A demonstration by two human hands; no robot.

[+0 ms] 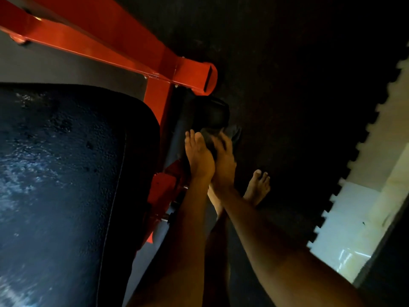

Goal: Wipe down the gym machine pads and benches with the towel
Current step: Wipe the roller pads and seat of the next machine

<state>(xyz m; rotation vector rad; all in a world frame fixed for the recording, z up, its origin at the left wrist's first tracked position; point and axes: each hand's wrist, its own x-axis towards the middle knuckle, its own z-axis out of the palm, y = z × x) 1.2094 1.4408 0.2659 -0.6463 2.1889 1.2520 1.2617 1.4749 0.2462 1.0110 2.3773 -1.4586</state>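
A large black bench pad [66, 173], glistening wet, fills the left of the view. Below its right edge a dark roller pad [213, 114] sticks out from the red machine frame [124, 43]. My right hand [224, 161] holds a dark towel [233, 131] against the near end of that roller pad; the hand is blurred. Right beside it, my left hand [199, 156] lies with its fingers straight along the roller's side, touching the towel's edge. Most of the towel is hidden under my hands.
A red bracket with bolts [162, 187] juts out below the bench pad, close to my left forearm. My bare foot [257, 187] stands on the black rubber floor mat [287, 85]. The mat's toothed edge meets pale tiles [354, 218] at right.
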